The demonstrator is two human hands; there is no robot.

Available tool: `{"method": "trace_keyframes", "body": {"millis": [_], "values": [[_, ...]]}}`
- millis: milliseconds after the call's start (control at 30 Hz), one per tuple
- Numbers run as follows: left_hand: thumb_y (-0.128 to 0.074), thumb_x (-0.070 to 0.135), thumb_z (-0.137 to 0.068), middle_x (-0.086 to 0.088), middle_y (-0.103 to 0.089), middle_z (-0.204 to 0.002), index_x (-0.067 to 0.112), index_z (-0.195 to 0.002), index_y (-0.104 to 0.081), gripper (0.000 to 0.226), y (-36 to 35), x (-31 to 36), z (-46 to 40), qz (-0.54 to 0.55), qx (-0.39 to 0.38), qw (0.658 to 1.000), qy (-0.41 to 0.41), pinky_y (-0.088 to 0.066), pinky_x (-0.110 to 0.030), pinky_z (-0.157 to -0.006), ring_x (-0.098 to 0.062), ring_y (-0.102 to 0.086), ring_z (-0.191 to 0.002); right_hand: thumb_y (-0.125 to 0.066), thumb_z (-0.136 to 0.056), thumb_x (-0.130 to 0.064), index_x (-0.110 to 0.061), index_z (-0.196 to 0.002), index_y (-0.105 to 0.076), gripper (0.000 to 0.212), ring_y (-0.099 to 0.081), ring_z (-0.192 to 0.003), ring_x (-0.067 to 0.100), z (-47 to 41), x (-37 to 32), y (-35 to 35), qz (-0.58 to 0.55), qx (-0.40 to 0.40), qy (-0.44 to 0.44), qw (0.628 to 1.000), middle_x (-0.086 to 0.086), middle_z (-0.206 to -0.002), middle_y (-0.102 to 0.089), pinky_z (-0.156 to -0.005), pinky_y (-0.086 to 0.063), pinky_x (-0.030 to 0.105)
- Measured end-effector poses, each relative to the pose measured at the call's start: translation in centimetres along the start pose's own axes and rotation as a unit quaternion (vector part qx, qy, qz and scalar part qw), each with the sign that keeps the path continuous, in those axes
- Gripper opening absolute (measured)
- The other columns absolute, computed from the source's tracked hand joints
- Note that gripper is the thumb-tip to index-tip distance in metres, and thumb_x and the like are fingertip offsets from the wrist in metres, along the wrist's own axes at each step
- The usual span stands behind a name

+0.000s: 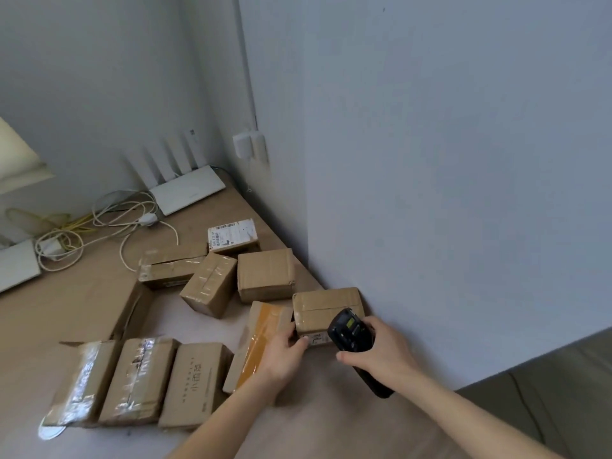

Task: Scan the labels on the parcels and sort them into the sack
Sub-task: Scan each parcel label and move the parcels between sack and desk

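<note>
At about five o'clock, nearest the camera, the right hand (381,351) is wrapped around a black handheld scanner (356,342), its head aimed at the parcel by the wall (326,309). Just beside it, the left hand (281,354) pinches that parcel's near corner with thumb and fingertips, close to a small white label (316,339). Under the left wrist leans a parcel with orange tape (258,346). At seven o'clock three taped cartons (132,382) lie side by side on the wooden table (66,309).

Further out, toward eleven o'clock, sit four more boxes, the farthest showing a white shipping label (232,235). Beyond them lie a white router (187,190) and tangled cables (99,223).

No sack is in view, so nothing can be seen sorted; judging by nine parcels on the table, the work looks barely begun.
</note>
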State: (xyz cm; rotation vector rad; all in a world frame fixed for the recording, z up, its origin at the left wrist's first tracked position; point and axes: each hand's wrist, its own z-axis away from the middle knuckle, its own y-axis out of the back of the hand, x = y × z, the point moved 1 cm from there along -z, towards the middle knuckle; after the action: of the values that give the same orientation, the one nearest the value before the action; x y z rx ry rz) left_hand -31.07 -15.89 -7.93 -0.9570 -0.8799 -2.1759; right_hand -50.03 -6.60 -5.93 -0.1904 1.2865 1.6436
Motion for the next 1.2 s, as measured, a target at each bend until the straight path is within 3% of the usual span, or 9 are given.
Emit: {"method": "trace_keyframes", "body": {"millis": [267, 400, 533, 667, 800, 867, 1000, 1100, 1200], "values": [[-0.060, 0.032, -0.099, 0.009, -0.055, -0.136, 0.039, -0.142, -0.045, 0.046, 1.9, 1.4, 3.5, 0.079, 0.067, 0.993, -0.060, -0.041, -0.033, -0.105, -0.014, -0.049, -0.129, -0.091, -0.052, -0.059, -0.050, -0.110, -0.061, 0.066, -0.066, -0.103, -0.001, 3.6, -0.8, 1.8, -0.065, 0.019, 0.066, 0.995, -0.024, -0.110, -0.070, -0.085, -0.051, 0.022], [-0.066, 0.040, -0.094, 0.012, -0.054, -0.140, 0.051, -0.140, -0.045, 0.051, 4.7, 2.8, 8.4, 0.101, 0.088, 0.983, -0.123, -0.039, -0.044, -0.114, -0.012, -0.046, -0.133, -0.095, -0.062, -0.048, -0.049, -0.113, -0.062, 0.061, -0.062, -0.103, -0.008, 8.0, -3.9, 3.7, -0.076, 0.027, 0.123, 0.989, -0.026, -0.110, -0.069, -0.083, -0.046, 0.015], [-0.064, 0.055, -0.087, 0.006, -0.060, -0.125, 0.067, -0.129, -0.044, 0.048, 8.7, 3.5, 16.3, 0.074, 0.113, 0.974, -0.184, -0.048, -0.045, -0.104, -0.013, -0.057, -0.119, -0.097, -0.064, -0.043, -0.039, -0.118, -0.068, 0.061, -0.064, -0.105, -0.004, 14.4, -7.8, 5.0, -0.094, 0.048, 0.171, 0.979, -0.021, -0.110, -0.072, -0.082, -0.046, 0.013], [-0.063, 0.053, -0.086, -0.004, -0.045, -0.127, 0.063, -0.138, -0.040, 0.058, 12.9, 3.2, 26.7, 0.073, 0.135, 0.963, -0.223, -0.054, -0.038, -0.097, -0.017, -0.056, -0.118, -0.097, -0.065, -0.043, -0.035, -0.117, -0.070, 0.059, -0.068, -0.104, 0.006, 22.9, -12.8, 4.6, -0.120, 0.041, 0.221, 0.967, -0.014, -0.109, -0.074, -0.081, -0.052, 0.021], [-0.066, 0.043, -0.093, 0.003, -0.041, -0.132, 0.068, -0.138, -0.035, 0.060, 16.9, 2.5, 37.1, 0.060, 0.197, 0.940, -0.271, -0.054, -0.035, -0.095, -0.013, -0.051, -0.120, -0.095, -0.065, -0.050, -0.028, -0.125, -0.069, 0.069, -0.067, -0.109, 0.012, 30.9, -17.8, 2.9, -0.128, 0.006, 0.271, 0.954, -0.010, -0.114, -0.072, -0.088, -0.058, 0.028], [-0.066, 0.038, -0.094, 0.006, -0.047, -0.133, 0.066, -0.138, -0.037, 0.060, 18.9, 2.5, 41.3, 0.045, 0.231, 0.928, -0.288, -0.053, -0.036, -0.096, -0.015, -0.054, -0.122, -0.094, -0.062, -0.055, -0.027, -0.129, -0.068, 0.077, -0.066, -0.111, 0.012, 34.2, -20.1, 2.4, -0.134, -0.001, 0.293, 0.947, -0.010, -0.116, -0.072, -0.095, -0.059, 0.035], [-0.068, 0.032, -0.094, 0.019, -0.059, -0.120, 0.055, -0.143, -0.040, 0.061, 21.7, 2.3, 48.6, 0.026, 0.276, 0.917, -0.287, -0.056, -0.039, -0.093, -0.019, -0.064, -0.114, -0.092, -0.053, -0.066, -0.032, -0.122, -0.071, 0.079, -0.068, -0.107, 0.010, 39.8, -23.4, 2.0, -0.130, -0.004, 0.325, 0.937, -0.013, -0.112, -0.074, -0.095, -0.060, 0.039], [-0.068, 0.028, -0.094, 0.016, -0.059, -0.115, 0.044, -0.146, -0.040, 0.061, 22.7, 2.3, 52.6, 0.007, 0.323, 0.905, -0.278, -0.055, -0.036, -0.091, -0.017, -0.064, -0.107, -0.087, -0.045, -0.079, -0.034, -0.125, -0.069, 0.094, -0.068, -0.108, 0.010, 42.7, -25.5, 2.4, -0.119, 0.000, 0.348, 0.930, -0.014, -0.114, -0.073, -0.095, -0.060, 0.041], [-0.069, 0.030, -0.093, 0.006, -0.066, -0.117, 0.036, -0.131, -0.055, 0.042, 23.5, 2.3, 55.4, 0.015, 0.364, 0.894, -0.261, -0.054, -0.030, -0.087, -0.011, -0.063, -0.103, -0.089, -0.051, -0.070, -0.032, -0.126, -0.069, 0.087, -0.068, -0.107, 0.009, 45.2, -27.2, 3.1, -0.125, -0.018, 0.368, 0.921, -0.013, -0.113, -0.073, -0.096, -0.060, 0.039]]}}
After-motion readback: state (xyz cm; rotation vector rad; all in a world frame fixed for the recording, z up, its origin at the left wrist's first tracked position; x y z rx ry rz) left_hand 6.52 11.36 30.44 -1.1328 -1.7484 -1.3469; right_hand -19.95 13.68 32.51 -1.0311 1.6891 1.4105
